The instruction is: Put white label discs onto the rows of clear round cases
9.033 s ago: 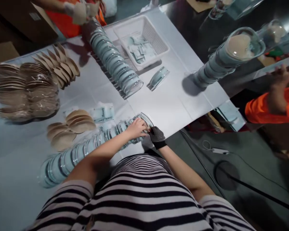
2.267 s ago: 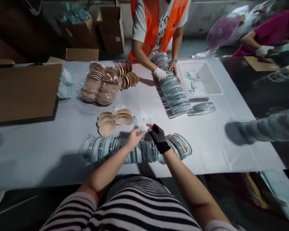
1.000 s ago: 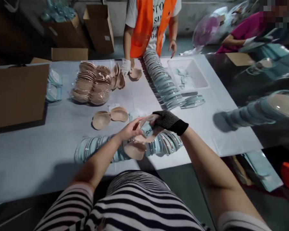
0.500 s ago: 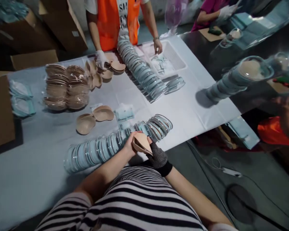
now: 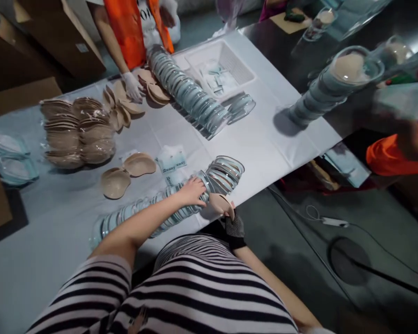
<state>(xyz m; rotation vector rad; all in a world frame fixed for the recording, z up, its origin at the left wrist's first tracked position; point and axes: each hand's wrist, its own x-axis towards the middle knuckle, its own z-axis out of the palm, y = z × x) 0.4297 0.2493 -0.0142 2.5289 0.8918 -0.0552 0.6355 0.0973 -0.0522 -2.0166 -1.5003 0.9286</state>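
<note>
In the head view, my right hand (image 5: 234, 222), in a dark fingerless mesh glove, is closed on a beige bra cup (image 5: 221, 203) near the table's front edge. My bare left hand (image 5: 194, 191) lies over a long row of nested clear plastic cases (image 5: 144, 208), its fingers apart and touching them. At the row's right end, several cases (image 5: 226, 172) lean over in a fan. Two more beige cups, an adhesive bra (image 5: 128, 171), lie open behind the row. Beside them are printed white-and-teal packets (image 5: 172, 160).
Bagged stacks of beige cups (image 5: 78, 132) stand at the left. Across the table, a co-worker's gloved hand (image 5: 133, 87) touches loose cups. A second row of cases (image 5: 188, 90) runs beside a white basket (image 5: 245, 76). A tall stack of cases (image 5: 320, 97) stands at right.
My left hand has let go of the beige cup and moved onto the row of cases. My right hand keeps the cup, slightly to the right. The co-worker's other hand has left the basket.
</note>
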